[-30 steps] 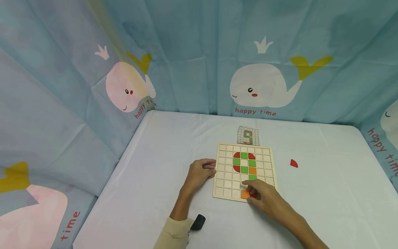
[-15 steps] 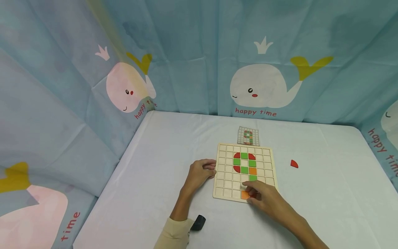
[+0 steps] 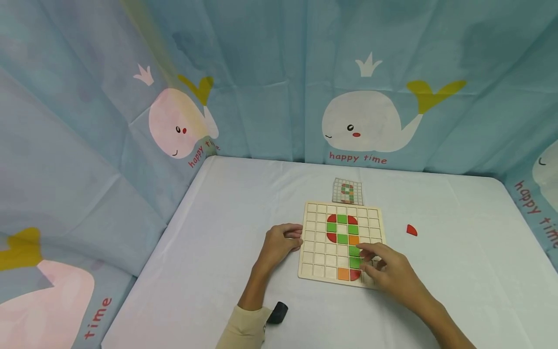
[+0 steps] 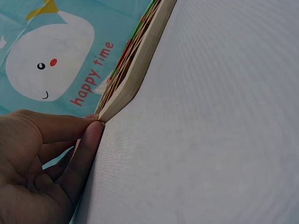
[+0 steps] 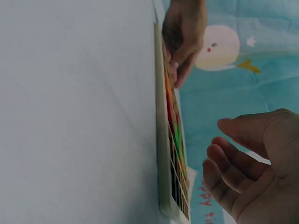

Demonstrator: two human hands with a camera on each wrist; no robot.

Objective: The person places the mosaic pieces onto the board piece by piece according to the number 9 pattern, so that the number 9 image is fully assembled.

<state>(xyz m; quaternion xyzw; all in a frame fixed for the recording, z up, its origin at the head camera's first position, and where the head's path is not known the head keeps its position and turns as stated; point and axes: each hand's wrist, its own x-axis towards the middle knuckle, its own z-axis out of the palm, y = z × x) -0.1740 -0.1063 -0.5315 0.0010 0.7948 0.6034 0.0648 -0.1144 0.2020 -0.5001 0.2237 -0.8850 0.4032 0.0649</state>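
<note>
A square wooden grid board (image 3: 316, 257) lies flat. Red, green and orange tiles in its cells make a shape like a 9, with a green tile (image 3: 354, 251), an orange tile (image 3: 343, 274) and a red quarter-round tile (image 3: 355, 275) near the bottom. My left hand (image 3: 280, 245) pinches the board's left edge between thumb and finger, as the left wrist view also shows. Over the board's lower right is my right hand (image 3: 392, 271), its fingers loosely bent. In the right wrist view nothing sits between thumb and fingers.
Just behind the board lies a small pattern card (image 3: 347, 191) showing a similar figure. A loose red quarter-round tile (image 3: 411, 230) lies on the white tablecloth (image 3: 457, 232) to the right. Whale-printed curtains (image 3: 261, 97) close in the table's back and sides.
My right hand has drawn back right from the bottom tiles, uncovering the red corner tile and a second green tile above it. My left hand stays put.
</note>
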